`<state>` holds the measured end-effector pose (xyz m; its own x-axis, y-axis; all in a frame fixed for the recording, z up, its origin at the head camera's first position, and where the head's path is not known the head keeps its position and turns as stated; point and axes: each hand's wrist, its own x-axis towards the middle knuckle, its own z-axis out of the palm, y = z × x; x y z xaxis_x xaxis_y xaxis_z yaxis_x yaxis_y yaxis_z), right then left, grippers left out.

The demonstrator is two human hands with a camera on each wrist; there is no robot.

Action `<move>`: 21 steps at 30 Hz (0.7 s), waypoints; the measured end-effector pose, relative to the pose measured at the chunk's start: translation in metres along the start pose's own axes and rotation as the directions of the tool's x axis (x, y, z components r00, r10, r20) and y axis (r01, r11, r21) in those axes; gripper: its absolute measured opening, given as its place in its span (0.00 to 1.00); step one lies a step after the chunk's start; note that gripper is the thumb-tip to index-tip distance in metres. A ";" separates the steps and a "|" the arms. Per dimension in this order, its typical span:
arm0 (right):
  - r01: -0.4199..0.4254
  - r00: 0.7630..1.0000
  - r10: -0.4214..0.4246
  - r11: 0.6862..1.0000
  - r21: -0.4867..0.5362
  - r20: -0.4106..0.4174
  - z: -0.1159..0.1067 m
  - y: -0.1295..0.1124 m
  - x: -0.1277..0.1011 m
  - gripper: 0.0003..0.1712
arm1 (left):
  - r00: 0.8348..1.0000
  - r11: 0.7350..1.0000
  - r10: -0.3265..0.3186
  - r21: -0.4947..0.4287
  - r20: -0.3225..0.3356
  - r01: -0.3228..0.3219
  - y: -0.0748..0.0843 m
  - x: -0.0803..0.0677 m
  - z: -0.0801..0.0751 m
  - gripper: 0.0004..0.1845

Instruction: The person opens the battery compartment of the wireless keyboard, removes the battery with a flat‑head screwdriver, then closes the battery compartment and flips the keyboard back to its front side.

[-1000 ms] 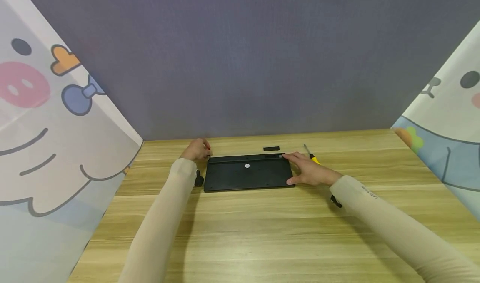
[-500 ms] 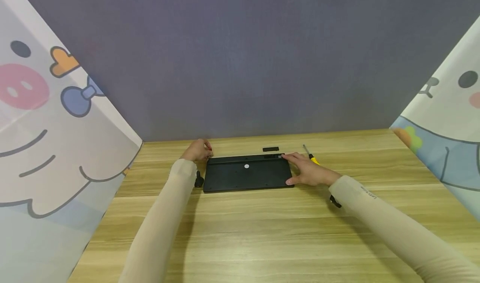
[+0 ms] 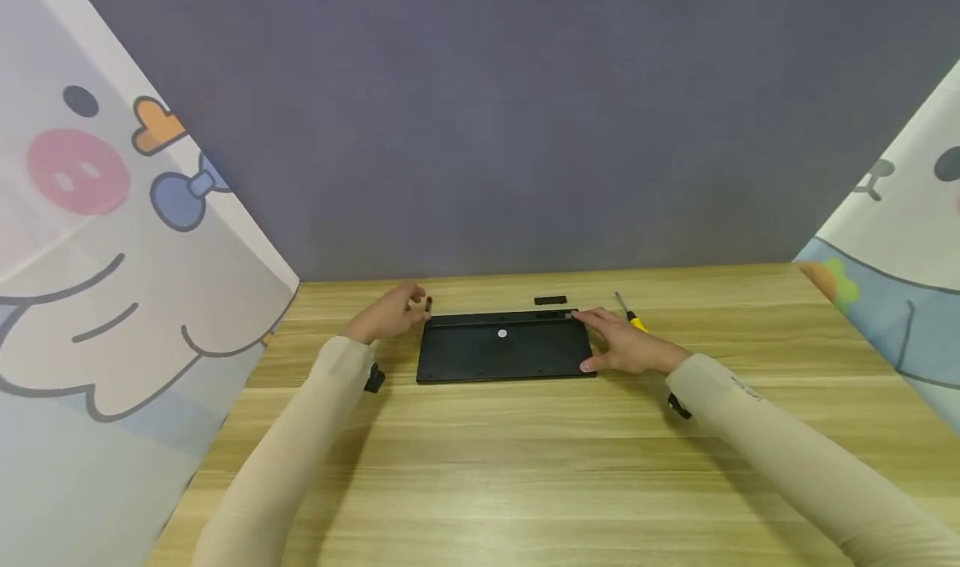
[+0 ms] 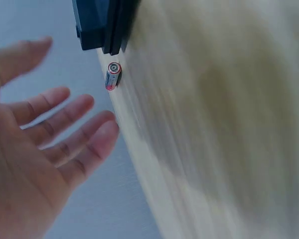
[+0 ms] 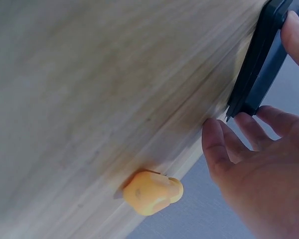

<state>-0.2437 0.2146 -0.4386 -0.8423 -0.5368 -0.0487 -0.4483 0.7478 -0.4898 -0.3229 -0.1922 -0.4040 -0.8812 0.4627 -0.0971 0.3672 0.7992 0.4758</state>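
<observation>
A black keyboard (image 3: 480,354) lies upside down on the table, a white round sticker on its underside. My left hand (image 3: 390,313), fingers loosely spread, is beside its far left corner and holds nothing. Close to that corner is a small cylindrical battery (image 4: 112,76), apart from the fingers in the left wrist view. My right hand (image 3: 626,343) rests at the keyboard's right side, thumb at the near end and fingertips at the far corner. In the right wrist view its fingers (image 5: 251,132) are extended and relaxed against the edge.
A small black cover strip (image 3: 551,300) lies behind the keyboard. The screwdriver (image 3: 636,321), with a yellow and black handle, lies just beyond my right hand. A grey wall (image 3: 525,133) rises behind the wooden table (image 3: 510,467).
My left hand has drawn back leftward from the keyboard's far left corner, its fingers opened, leaving the battery there. The right hand stays at the keyboard's right side.
</observation>
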 end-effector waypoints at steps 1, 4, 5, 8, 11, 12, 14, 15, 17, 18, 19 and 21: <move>-0.001 1.000 0.001 1.000 0.000 0.000 0.000 0.000 0.000 0.51 | 1.000 1.000 0.017 -0.001 0.006 -0.017 0.001 -0.005 0.001 0.27; 0.002 1.000 -0.002 1.000 0.004 0.002 0.000 0.001 0.000 0.51 | 0.997 0.996 0.077 0.046 0.027 -0.079 0.005 -0.020 0.006 0.34; 0.002 1.000 -0.002 1.000 0.010 0.003 -0.001 0.001 0.000 0.51 | 0.995 0.994 0.089 0.067 0.035 -0.091 0.007 -0.025 0.007 0.36; 0.004 1.000 -0.004 1.000 0.025 0.002 -0.002 0.001 0.000 0.50 | 0.990 0.983 0.128 0.129 0.054 -0.134 0.011 -0.036 0.013 0.44; 0.008 1.000 -0.008 1.000 0.027 -0.002 -0.002 0.002 0.000 0.50 | 0.986 0.977 0.147 0.145 0.073 -0.156 0.014 -0.042 0.019 0.50; 0.010 1.000 -0.009 1.000 0.028 -0.004 -0.002 0.002 0.000 0.50 | 0.985 0.976 0.154 0.145 0.077 -0.164 0.014 -0.043 0.020 0.51; 0.009 1.000 -0.009 1.000 0.028 -0.007 -0.002 0.003 0.000 0.51 | 0.985 0.975 0.154 0.147 0.084 -0.165 0.015 -0.044 0.024 0.53; 0.013 1.000 -0.013 0.999 0.032 -0.008 -0.002 0.002 0.000 0.51 | 0.984 0.976 0.154 0.143 0.088 -0.165 0.015 -0.044 0.025 0.54; 0.018 1.000 -0.018 0.999 0.033 -0.009 -0.003 0.002 0.000 0.51 | 0.984 0.976 0.149 0.147 0.093 -0.162 0.014 -0.043 0.027 0.55; 0.016 1.000 -0.016 0.999 0.035 -0.007 -0.002 0.002 0.000 0.51 | 0.986 0.977 0.139 0.148 0.095 -0.152 0.015 -0.043 0.028 0.56; 0.019 1.000 -0.019 0.999 0.034 -0.007 -0.003 0.002 0.000 0.51 | 0.987 0.978 0.132 0.150 0.097 -0.145 0.015 -0.043 0.028 0.56; 0.029 1.000 -0.029 0.999 0.034 -0.004 -0.002 0.002 0.001 0.51 | 0.988 0.979 0.117 0.157 0.097 -0.132 0.015 -0.043 0.029 0.56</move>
<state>-0.2458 0.2169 -0.4376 -0.8301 -0.5568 -0.0307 -0.4623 0.7179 -0.5206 -0.2710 -0.1887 -0.4180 -0.7990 0.5883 -0.1246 0.5223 0.7816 0.3410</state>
